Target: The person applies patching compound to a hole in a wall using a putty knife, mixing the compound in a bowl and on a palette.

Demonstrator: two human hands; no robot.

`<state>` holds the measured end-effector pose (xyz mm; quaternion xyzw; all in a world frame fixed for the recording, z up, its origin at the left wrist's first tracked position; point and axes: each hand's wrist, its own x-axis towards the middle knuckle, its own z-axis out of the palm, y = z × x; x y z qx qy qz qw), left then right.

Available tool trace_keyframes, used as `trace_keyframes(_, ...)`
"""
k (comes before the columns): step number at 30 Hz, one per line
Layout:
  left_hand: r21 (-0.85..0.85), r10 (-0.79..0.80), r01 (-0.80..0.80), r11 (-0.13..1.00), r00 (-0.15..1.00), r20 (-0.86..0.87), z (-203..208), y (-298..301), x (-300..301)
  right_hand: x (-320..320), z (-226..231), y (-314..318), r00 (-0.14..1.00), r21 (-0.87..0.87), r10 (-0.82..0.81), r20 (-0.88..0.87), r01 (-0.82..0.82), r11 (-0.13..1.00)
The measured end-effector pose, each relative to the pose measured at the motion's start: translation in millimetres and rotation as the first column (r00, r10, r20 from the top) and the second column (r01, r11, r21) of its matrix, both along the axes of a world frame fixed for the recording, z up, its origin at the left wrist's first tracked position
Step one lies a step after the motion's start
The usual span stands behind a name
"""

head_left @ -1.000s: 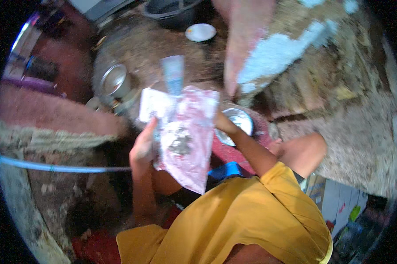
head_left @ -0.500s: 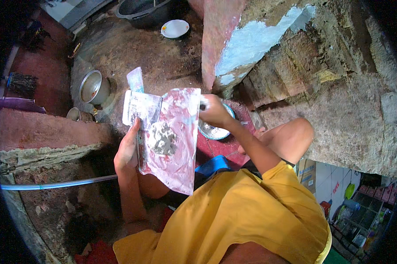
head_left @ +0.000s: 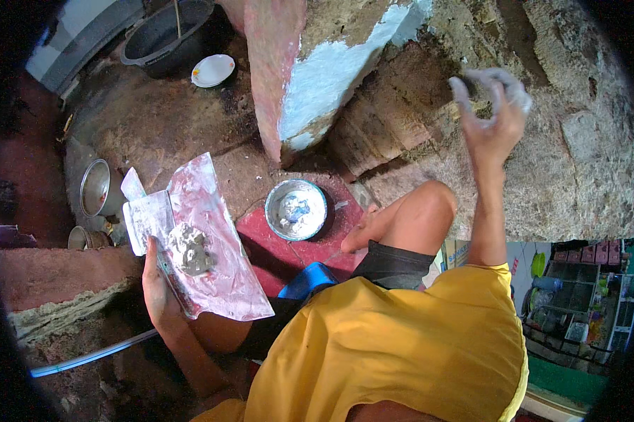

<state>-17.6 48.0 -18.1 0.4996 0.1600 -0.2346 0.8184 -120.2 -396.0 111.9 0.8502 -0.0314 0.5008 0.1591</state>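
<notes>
Pale paste (head_left: pixel 193 254) rests on pink board (head_left: pixel 215 204), left in the frame

Left hand (head_left: pixel 159 295) grips the board together with a whitish scraper (head_left: pixel 150 215); right hand (head_left: pixel 495 119), upper right, has bent fingers apart from the thumb before the rough wall (head_left: pixel 577 176). If the left hand tilts too much, the paste may slide off.

This seems a home's rough kitchen or washing-up corner: a wide black plastic tub (head_left: pixel 168 60), an orange-flecked white plate (head_left: pixel 215 72) and a round silvery metal pot (head_left: pixel 110 194) stand on a stained brown floor (head_left: pixel 155 130); a crumbling grey-brown wall (head_left: pixel 570 176) and a crowded dark rack (head_left: pixel 571 287) are at right.
</notes>
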Motion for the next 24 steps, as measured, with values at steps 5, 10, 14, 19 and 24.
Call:
trace_keyframes(5, -0.023, 0.001, -0.002, 1.000, 1.000, -0.014, -12, 14, 2, 7, 6, -13, 0.959, -0.137, -0.282, 0.004, 0.280, 0.950)
trace_keyframes(10, -0.041, 0.002, -0.003, 0.999, 1.000, -0.008, -10, 10, 3, 14, -6, -25, 0.929, -0.128, -0.366, 0.058, 0.370, 0.920)
trace_keyframes(14, -0.033, 0.038, -0.038, 0.999, 0.999, -0.002, -6, 12, 4, 27, -8, -38, 0.957, -0.107, -0.291, 0.002, 0.289, 0.951)
trace_keyframes(19, -0.001, 0.069, -0.069, 0.998, 0.998, 0.013, -12, 10, 3, 35, -10, -43, 0.950, -0.203, -0.302, -0.081, 0.281, 0.938)
trace_keyframes(24, 0.081, 0.094, -0.097, 0.992, 0.995, 0.038, 0, 1, 0, 44, -9, -42, 0.970, -0.270, -0.237, -0.062, 0.212, 0.939)
